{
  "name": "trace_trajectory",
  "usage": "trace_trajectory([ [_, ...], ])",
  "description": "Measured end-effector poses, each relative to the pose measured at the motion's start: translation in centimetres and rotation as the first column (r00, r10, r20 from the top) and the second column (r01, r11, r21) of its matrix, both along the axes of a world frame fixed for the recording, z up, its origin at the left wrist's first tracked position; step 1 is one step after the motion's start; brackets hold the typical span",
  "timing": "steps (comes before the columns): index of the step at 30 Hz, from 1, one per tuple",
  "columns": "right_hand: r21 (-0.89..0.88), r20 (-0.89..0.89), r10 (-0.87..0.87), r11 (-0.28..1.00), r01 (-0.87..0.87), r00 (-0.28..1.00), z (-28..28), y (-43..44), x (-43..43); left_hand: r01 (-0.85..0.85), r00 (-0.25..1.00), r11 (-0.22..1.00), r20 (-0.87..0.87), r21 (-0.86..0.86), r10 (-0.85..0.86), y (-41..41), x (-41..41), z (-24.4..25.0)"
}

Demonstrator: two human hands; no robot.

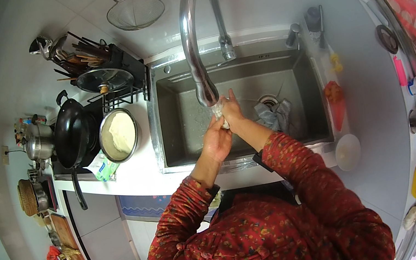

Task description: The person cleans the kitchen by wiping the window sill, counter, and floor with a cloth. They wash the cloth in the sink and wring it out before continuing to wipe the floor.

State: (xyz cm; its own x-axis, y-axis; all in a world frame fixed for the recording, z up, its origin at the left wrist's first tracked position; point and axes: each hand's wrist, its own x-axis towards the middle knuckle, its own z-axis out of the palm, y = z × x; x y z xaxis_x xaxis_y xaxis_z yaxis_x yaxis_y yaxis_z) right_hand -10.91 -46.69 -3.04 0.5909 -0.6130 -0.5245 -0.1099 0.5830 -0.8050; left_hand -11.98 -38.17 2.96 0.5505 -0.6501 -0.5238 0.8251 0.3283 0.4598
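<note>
My left hand (216,141) and my right hand (232,112) meet under the chrome faucet (205,88), over the sink basin (183,134). Between them is a small pale, lumpy, wet-looking thing (224,122), partly covered by my fingers; what it is cannot be made out. My left thumb lies along it from below, and my right palm rests against its other side. Right of my hands, a crumpled grey cloth (278,115) lies beside the drain (268,100) on the basin floor.
Left on the counter stands a metal bowl (136,144) holding pale dough (123,131). Beyond it are a black wok (71,133), a glass lid (111,78) and a utensil rack (130,66). A white bowl (348,152) and a red-and-clear bag (336,107) sit right of the sink.
</note>
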Motion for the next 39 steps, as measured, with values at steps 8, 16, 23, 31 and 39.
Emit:
trace_trajectory([
  [8,-0.440,-0.042,0.163,0.883,-0.165,0.986,0.5,3.7,-0.5,0.015,0.992,0.999,-0.123,-0.031,-0.018,1.8,3.4,-3.5],
  [16,-0.509,-0.048,0.197,0.839,-0.194,0.979,0.4,5.1,-0.3,0.054,0.994,0.945,-0.074,-0.322,-0.082,3.0,5.2,-4.9],
  [23,-0.424,-0.062,0.193,0.883,-0.200,0.979,1.8,4.1,-1.4,0.105,0.980,0.981,-0.151,-0.161,-0.130,1.9,4.5,-3.3],
  [31,-0.188,0.043,-0.013,0.982,0.021,0.999,1.0,0.3,-0.6,-0.042,0.988,0.993,-0.150,-0.113,0.024,0.0,1.0,-1.5],
  [39,-0.286,-0.090,0.018,0.957,-0.043,0.996,-0.1,-0.1,0.0,0.042,0.999,0.992,0.011,-0.118,-0.040,0.6,1.4,-1.1],
])
